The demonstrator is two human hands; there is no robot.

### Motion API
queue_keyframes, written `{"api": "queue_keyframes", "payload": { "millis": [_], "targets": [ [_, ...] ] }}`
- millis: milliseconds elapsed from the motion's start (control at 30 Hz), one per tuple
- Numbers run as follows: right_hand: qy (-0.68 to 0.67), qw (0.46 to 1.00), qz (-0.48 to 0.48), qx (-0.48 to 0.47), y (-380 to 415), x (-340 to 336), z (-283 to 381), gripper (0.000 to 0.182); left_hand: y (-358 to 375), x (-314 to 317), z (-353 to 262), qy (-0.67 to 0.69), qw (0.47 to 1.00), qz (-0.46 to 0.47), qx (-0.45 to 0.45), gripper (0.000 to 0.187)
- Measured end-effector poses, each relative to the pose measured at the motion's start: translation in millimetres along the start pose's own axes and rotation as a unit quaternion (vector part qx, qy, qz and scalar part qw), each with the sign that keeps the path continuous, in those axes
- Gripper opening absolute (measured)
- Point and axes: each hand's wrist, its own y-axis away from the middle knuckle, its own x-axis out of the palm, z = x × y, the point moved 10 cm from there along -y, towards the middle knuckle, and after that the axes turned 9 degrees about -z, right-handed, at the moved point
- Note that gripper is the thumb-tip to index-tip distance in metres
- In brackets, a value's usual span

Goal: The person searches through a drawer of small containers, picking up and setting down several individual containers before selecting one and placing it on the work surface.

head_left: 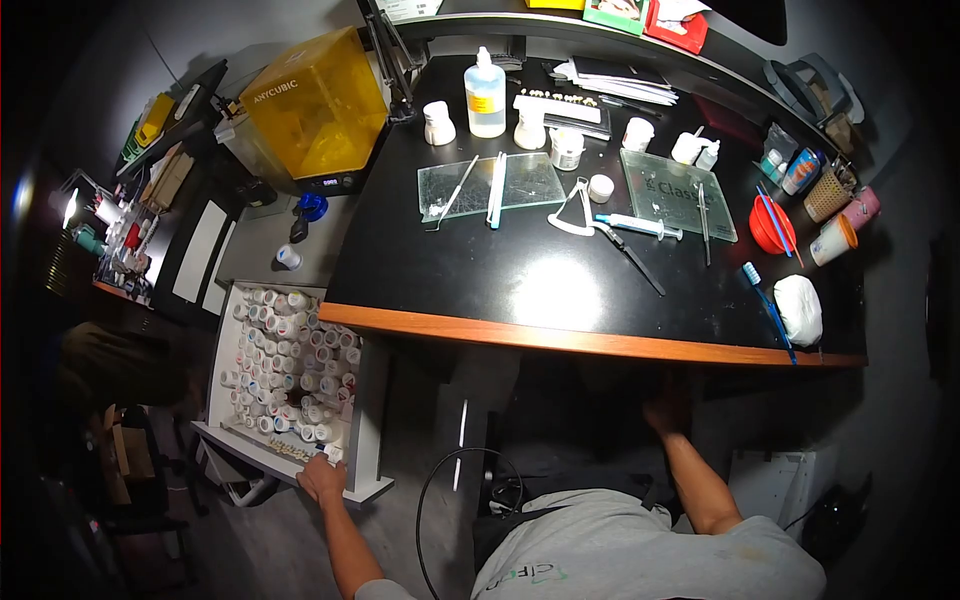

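Left hand (pixel 321 480): curled at the open drawer (pixel 245 449)'s front, seemingly steadying it; firmness was unclear.
Right hand (pixel 662 413): was under the desk (pixel 600 346), grip too dark to tell.
Jars (pixel 329 384): crowded the drawer; reaching in called for care.

And here the right hand (pixel 660 412) slips into shadow under the desk (pixel 430 290), its fingers too dark to make out! Over at the drawer (pixel 278 448), the labels on the packed jars (pixel 290 340) are too small to read, and the left hand (pixel 322 478) hides its own grip. Up top, the frame's edge cuts off a dark panel (pixel 755 15) and a yellow box (pixel 556 4)!
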Motion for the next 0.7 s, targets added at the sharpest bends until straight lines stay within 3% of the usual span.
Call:
{"api": "queue_keyframes", "payload": {
  "millis": [167, 267, 467, 567, 700],
  "targets": [
    [0.008, 1.000, 0.008, 0.002, -1, -6, 3, 0.085, -4, 8, 3, 0.004, 1.000, -0.017, 0.008, 0.036],
    [-0.030, 0.998, -0.038, -0.049, -3, -10, 7, 0.080, 0, -1, -2, 0.007, 1.000, -0.015, 0.007, 0.035],
    [0.022, 1.000, 0.003, -0.014, -3, -6, 4, 0.080, 0, -2, -2, 0.004, 1.000, -0.003, -0.002, 0.033],
    [-0.020, 0.999, 0.026, 0.004, -4, 1, 1, 0.090, -1, -2, -2, -0.001, 1.000, -0.027, 0.010, 0.033],
    [-0.012, 1.000, 0.002, 0.000, -3, 1, 1, 0.091, -2, 4, 1, -0.001, 1.000, -0.023, 0.007, 0.033]
  ]
}}
